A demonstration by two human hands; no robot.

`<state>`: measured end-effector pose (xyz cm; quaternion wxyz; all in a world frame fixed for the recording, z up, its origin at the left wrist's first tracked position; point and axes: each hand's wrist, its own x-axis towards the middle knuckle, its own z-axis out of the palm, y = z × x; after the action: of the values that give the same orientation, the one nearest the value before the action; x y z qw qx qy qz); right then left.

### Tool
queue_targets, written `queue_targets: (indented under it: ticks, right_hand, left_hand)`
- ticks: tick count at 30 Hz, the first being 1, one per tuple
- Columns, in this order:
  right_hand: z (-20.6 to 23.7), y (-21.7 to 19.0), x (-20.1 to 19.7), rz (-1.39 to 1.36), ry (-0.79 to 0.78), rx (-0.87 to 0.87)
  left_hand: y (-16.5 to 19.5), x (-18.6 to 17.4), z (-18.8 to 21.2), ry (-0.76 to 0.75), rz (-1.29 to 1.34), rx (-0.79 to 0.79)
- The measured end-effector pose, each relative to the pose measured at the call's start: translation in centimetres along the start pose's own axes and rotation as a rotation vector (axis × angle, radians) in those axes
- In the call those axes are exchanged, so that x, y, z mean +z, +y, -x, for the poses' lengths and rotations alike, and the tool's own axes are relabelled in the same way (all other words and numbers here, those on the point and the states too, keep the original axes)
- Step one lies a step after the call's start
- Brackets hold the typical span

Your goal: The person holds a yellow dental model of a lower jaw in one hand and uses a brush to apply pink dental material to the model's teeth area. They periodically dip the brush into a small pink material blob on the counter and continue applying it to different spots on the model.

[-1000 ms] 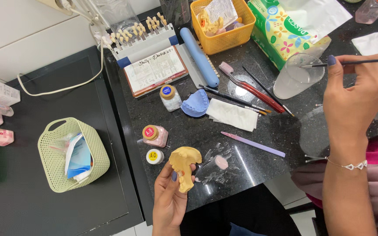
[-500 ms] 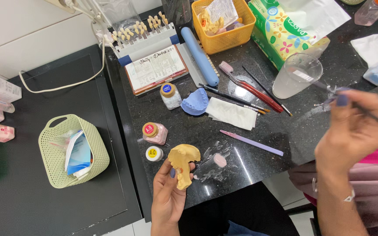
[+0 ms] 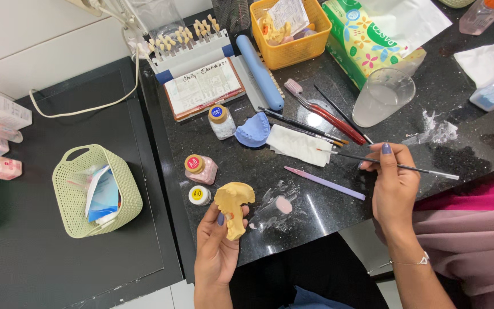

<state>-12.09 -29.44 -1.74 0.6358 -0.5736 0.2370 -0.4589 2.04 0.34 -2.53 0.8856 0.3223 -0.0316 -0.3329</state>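
Note:
My left hand (image 3: 217,246) holds a yellow plaster dental model (image 3: 233,205) upright above the front edge of the black counter. My right hand (image 3: 394,186) grips a thin black-handled brush (image 3: 373,162), its tip pointing left over a white tissue (image 3: 299,145). A glass slab with a pink paste blob (image 3: 282,204) lies between the two hands. A lilac instrument (image 3: 325,183) rests just beyond it. Two small pink-capped jars (image 3: 201,169) and a little yellow-labelled pot (image 3: 199,195) stand left of the model.
A cloudy cup of water (image 3: 382,96), several brushes (image 3: 330,117), a blue impression tray (image 3: 253,130), a tooth shade guide (image 3: 185,41), a yellow bin (image 3: 288,31) and a tissue box (image 3: 367,40) crowd the back. A green basket (image 3: 95,191) sits on the lower left table.
My right hand has come down from the cup at the right and moved left toward the middle of the counter with the brush. The left hand and model stayed put.

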Motion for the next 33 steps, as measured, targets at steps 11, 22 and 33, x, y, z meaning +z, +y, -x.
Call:
queue_targets:
  ticks: [11, 22, 33]
  right_hand:
    - [0.4, -1.0, 0.8, 0.137, -0.005, -0.036]
    - [1.0, -2.5, 1.4, 0.328, -0.047, -0.033]
    - [1.0, -2.2, 0.6, 0.065, -0.141, -0.075]
  left_hand:
    - [0.0, 0.1, 0.2, 0.01, -0.022, 0.012]
    - [0.0, 0.0, 0.2, 0.01, -0.014, 0.014]
    - [0.2, 0.3, 0.4, 0.007, 0.0, 0.014]
